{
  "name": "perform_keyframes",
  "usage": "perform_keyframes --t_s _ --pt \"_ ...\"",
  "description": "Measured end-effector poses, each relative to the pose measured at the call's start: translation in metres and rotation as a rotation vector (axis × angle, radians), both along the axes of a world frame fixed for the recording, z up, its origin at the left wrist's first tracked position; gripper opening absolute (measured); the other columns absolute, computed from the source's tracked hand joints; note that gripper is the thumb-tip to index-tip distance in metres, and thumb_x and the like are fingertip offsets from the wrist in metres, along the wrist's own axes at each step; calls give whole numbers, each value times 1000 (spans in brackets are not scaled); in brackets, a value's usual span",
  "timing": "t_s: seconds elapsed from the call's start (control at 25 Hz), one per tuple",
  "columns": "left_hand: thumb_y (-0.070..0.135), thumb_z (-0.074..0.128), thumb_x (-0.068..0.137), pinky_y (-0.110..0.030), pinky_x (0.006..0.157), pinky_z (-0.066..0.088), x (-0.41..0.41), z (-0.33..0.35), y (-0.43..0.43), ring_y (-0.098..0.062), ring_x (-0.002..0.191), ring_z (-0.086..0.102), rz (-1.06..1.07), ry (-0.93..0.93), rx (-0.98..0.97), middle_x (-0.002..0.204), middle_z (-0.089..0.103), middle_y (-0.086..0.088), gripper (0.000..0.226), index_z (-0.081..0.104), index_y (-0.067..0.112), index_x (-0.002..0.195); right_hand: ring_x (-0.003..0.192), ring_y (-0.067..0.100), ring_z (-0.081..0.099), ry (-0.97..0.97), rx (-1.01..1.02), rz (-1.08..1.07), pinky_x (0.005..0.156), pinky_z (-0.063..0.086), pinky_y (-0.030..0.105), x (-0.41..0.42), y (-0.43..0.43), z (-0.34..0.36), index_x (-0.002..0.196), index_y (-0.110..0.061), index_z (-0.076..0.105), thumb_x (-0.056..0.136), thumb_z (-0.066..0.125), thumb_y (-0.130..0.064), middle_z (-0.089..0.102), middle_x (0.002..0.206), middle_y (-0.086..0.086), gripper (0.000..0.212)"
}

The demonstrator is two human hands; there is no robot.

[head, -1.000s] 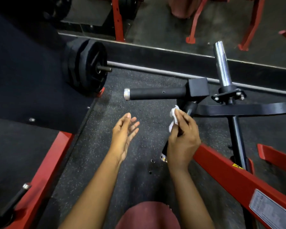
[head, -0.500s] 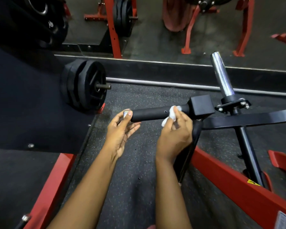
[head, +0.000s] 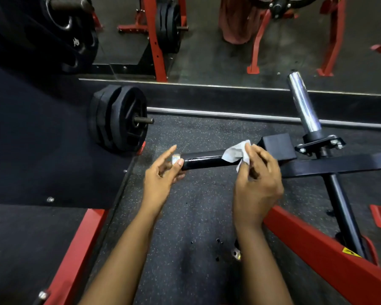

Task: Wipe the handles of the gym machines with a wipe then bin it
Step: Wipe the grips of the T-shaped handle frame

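A black horizontal handle (head: 205, 160) with a silver end cap sticks out leftward from a black block on the machine. My right hand (head: 256, 186) pinches a white wipe (head: 237, 153) and presses it onto the handle close to the block. My left hand (head: 161, 177) holds the handle's free end at the cap, thumb on the front and fingers loosely around it. The handle's surface between my hands looks wet and shiny.
A chrome weight peg (head: 302, 104) rises behind the block at the right. Black weight plates (head: 119, 118) stand on the floor to the left. Red frame beams (head: 330, 254) run low at both sides. A mirror (head: 207, 40) lines the wall behind.
My right hand moved the wipe up from the lower bar onto the horizontal handle. My left hand rose from open air and took hold of the handle's capped end.
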State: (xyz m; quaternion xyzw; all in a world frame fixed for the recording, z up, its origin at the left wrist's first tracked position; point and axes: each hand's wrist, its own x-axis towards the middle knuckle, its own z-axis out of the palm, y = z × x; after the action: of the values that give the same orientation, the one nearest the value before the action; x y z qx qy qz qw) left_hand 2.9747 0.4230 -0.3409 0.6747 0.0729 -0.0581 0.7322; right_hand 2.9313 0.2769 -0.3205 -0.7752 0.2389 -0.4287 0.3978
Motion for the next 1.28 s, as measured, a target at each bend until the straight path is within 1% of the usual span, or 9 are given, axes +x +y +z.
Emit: perform_keyframes --t_s 0.08,0.2,0.32,0.4,0.56,0.8,1.08,1.16,1.28 --pt "8 64 85 -24 85 54 0 3 4 -10 95 67 -49 -105 150 104 69 -1 36 61 23 117 91 26 62 76 -44 24 86 44 21 5 5 -2 101 -6 71 76 65 5 69 101 10 28" --pt "6 70 79 -10 81 48 4 7 15 5 87 65 -152 -209 340 105 69 4 39 63 23 113 88 27 61 142 -77 60 81 47 24 8 14 -5 100 -7 72 74 67 5 69 99 8 30" --pt "7 76 72 -20 88 50 13 6 28 -9 94 67 -248 -237 446 107 69 4 47 64 27 112 83 27 62 162 -103 108 77 44 22 12 32 -4 97 -7 73 69 71 5 70 95 7 31" --pt "14 77 70 -33 90 52 19 4 35 -15 96 67 -311 -245 437 106 69 3 46 63 33 110 82 26 62 190 -155 167 78 42 21 17 57 -4 95 -7 73 67 75 3 70 93 6 31" --pt "24 72 69 -37 88 54 24 -4 42 -13 95 68 -368 -289 375 105 69 5 41 64 34 108 85 22 64 187 -222 214 84 40 14 13 74 -7 96 -8 73 71 73 -1 70 95 4 25" --pt "16 75 69 -35 90 54 30 -9 48 -13 97 67 -415 -257 285 106 66 5 45 65 35 108 87 30 64 200 -50 -265 80 38 18 9 27 -2 101 -3 71 73 64 9 70 99 13 30" --pt "3 74 73 -23 84 53 33 -7 48 -8 92 68 -444 -291 320 106 69 1 47 64 33 107 83 23 64 218 -146 -18 80 43 17 17 108 -11 98 -7 73 71 71 7 70 98 5 31" --pt "7 74 73 -17 82 52 33 -7 48 -6 91 68 -447 -301 317 104 70 0 45 64 35 106 85 11 64 152 -8 -11 81 43 9 5 114 -15 98 -12 73 73 67 5 70 98 -2 31" --pt "24 74 69 -27 86 52 32 -7 48 -10 93 68 -438 -284 283 102 69 5 42 64 44 105 80 -10 61 -24 606 -403 73 42 1 -5 88 -21 100 -20 70 82 60 4 72 98 0 32"
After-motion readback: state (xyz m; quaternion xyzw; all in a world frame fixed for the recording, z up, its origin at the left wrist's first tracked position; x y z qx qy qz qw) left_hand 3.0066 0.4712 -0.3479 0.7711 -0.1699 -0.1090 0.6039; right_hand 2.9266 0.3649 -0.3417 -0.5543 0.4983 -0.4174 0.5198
